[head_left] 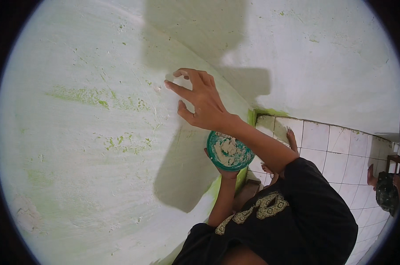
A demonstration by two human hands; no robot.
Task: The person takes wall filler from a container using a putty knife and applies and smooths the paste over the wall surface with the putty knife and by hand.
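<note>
Cupping green bowl (230,168) of whitish, probably soft paste (227,147) from below in left hand (227,174), beside wall (85,172); likely light, best held under base. Holding right hand (202,99) near wall with spread fingers.

A black short-sleeved T-shirt (325,203) lies toward five o'clock, its chest crossed by tan, dark-patterned lettering (274,206); the forearms (262,144) are bare.
</note>
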